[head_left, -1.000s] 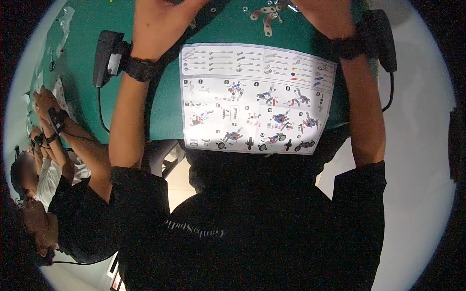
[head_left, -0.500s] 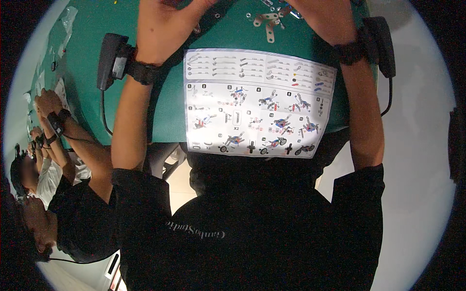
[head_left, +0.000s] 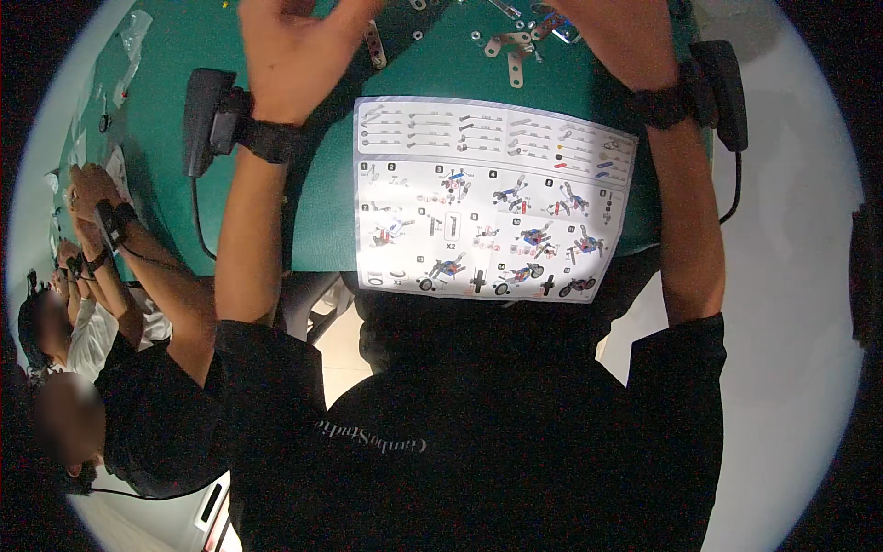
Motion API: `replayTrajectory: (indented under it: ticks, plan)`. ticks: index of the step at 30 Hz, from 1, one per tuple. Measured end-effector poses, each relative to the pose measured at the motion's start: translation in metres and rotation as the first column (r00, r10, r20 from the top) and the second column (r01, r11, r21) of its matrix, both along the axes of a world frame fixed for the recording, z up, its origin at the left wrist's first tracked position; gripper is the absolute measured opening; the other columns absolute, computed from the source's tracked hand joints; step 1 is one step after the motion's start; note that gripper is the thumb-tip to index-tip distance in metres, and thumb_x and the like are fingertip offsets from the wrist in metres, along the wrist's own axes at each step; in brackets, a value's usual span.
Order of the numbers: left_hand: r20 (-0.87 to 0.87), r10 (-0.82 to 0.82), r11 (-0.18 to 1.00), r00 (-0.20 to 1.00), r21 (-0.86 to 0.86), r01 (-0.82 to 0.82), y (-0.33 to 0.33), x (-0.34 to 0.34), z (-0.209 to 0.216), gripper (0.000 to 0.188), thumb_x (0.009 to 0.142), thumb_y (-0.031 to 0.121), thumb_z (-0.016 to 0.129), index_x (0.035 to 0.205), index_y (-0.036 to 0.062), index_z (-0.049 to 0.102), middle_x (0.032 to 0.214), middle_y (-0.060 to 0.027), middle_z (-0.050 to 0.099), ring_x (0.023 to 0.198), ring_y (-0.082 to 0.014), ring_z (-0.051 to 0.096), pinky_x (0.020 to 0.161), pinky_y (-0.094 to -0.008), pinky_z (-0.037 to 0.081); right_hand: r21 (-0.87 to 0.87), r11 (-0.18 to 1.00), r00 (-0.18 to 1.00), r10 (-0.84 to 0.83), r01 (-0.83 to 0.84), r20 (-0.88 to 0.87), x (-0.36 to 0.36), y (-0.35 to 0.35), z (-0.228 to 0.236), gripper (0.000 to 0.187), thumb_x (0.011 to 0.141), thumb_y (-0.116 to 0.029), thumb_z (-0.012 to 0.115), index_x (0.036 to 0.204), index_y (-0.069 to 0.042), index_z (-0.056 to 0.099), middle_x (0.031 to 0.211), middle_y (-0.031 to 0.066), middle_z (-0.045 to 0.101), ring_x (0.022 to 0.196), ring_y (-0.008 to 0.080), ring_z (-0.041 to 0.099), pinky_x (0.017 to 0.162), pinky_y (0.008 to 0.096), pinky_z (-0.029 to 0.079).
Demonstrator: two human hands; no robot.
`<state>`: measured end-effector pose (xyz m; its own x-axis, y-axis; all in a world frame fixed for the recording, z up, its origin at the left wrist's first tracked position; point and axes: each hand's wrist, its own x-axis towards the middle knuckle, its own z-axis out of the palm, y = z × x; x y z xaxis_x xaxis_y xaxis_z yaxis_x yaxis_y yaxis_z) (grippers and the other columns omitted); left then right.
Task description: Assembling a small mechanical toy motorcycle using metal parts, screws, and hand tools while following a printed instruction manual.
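Note:
At the far edge of view my left hand point(head_left: 296, 51) reaches over the green table, its thumb pointing away and its fingertips cut off by the frame. Just right of that thumb lies a perforated metal strip point(head_left: 375, 46). My right hand point(head_left: 627, 41) is over the far right part of the table, its fingers cut off too. Beside it are a perforated metal bracket point(head_left: 515, 66), a blue part point(head_left: 565, 31) and several small nuts and screws. Whether either hand holds anything is hidden. A printed instruction sheet point(head_left: 497, 198) with assembly diagrams lies between my forearms, overhanging the near table edge.
The green table point(head_left: 317, 230) ends close to my body. Black devices with cables are strapped at my left wrist point(head_left: 210, 124) and right wrist point(head_left: 717, 97). On the left, another person's hands point(head_left: 92, 193) work at the table, near clear plastic bags point(head_left: 133, 46).
My left hand has shifted left, uncovering more of the metal strip beside its thumb. My right hand has barely moved. The sheet and loose parts appear slightly lower and to the right in view.

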<state>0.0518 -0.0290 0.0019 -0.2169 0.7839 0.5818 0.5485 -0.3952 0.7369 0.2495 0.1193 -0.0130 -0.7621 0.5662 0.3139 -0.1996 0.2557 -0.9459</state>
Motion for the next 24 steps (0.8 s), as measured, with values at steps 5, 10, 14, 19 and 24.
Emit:
replayTrajectory:
  ticks: [5, 10, 14, 19, 24]
  plan:
    - [-0.142, -0.001, 0.954, 0.990, 0.297, 0.043, -0.016, -0.017, 0.025, 0.014, 0.099, 0.008, 0.066, 0.111, 0.0006, 0.069, 0.098, -0.0095, 0.069, 0.080, -0.0147, 0.065, 0.070, -0.0262, 0.053, -0.063, 0.998, 0.999, -0.025, 0.026, 0.020, 0.002, -0.002, 0.011, 0.017, 0.094, -0.003, 0.073, 0.107, 0.002, 0.064, 0.095, 0.0074, 0.074, 0.081, 0.0083, 0.068, 0.071, 0.0207, 0.056]
    - [-0.263, 0.906, 0.395, 0.331, 0.806, -0.441, -0.074, -0.004, 0.051, 0.021, 0.101, 0.016, 0.057, 0.104, -0.0008, 0.068, 0.096, -0.0214, 0.070, 0.085, -0.0295, 0.068, 0.073, -0.0404, 0.056, -0.107, 0.993, 0.993, -0.046, 0.057, 0.106, 0.015, 0.000, 0.025, 0.017, 0.093, -0.001, 0.074, 0.106, 0.002, 0.064, 0.094, 0.0070, 0.073, 0.079, 0.0068, 0.066, 0.066, 0.0191, 0.053]
    - [-0.380, 0.730, 0.662, 0.568, 0.601, -0.448, -0.113, -0.009, 0.059, 0.019, 0.101, 0.016, 0.058, 0.105, -0.0003, 0.068, 0.096, -0.0191, 0.070, 0.083, -0.0272, 0.068, 0.072, -0.0383, 0.055, -0.101, 0.995, 1.000, 0.008, -0.008, 0.004, 0.003, -0.002, 0.021, 0.017, 0.093, 0.000, 0.074, 0.106, 0.002, 0.064, 0.092, 0.0063, 0.072, 0.078, 0.0055, 0.065, 0.064, 0.0180, 0.052]
    - [-0.400, 0.684, 0.713, 0.610, 0.544, -0.442, -0.120, -0.014, 0.056, 0.018, 0.101, 0.015, 0.060, 0.106, 0.0003, 0.068, 0.095, -0.0162, 0.069, 0.082, -0.0242, 0.067, 0.070, -0.0358, 0.054, -0.121, 0.991, 0.998, -0.044, 0.050, 0.048, 0.005, -0.010, 0.029, 0.015, 0.093, 0.000, 0.074, 0.104, 0.001, 0.064, 0.091, 0.0057, 0.072, 0.077, 0.0047, 0.064, 0.063, 0.0173, 0.051]
    - [-0.411, 0.658, 0.738, 0.630, 0.519, -0.432, -0.123, -0.014, 0.055, 0.016, 0.100, 0.014, 0.062, 0.107, 0.0009, 0.068, 0.094, -0.0133, 0.069, 0.080, -0.0212, 0.066, 0.069, -0.0333, 0.054, -0.048, 0.999, 1.000, -0.007, 0.007, 0.005, 0.007, -0.004, 0.016, 0.016, 0.092, 0.000, 0.074, 0.104, 0.001, 0.063, 0.091, 0.0056, 0.072, 0.077, 0.0045, 0.064, 0.062, 0.0173, 0.051]
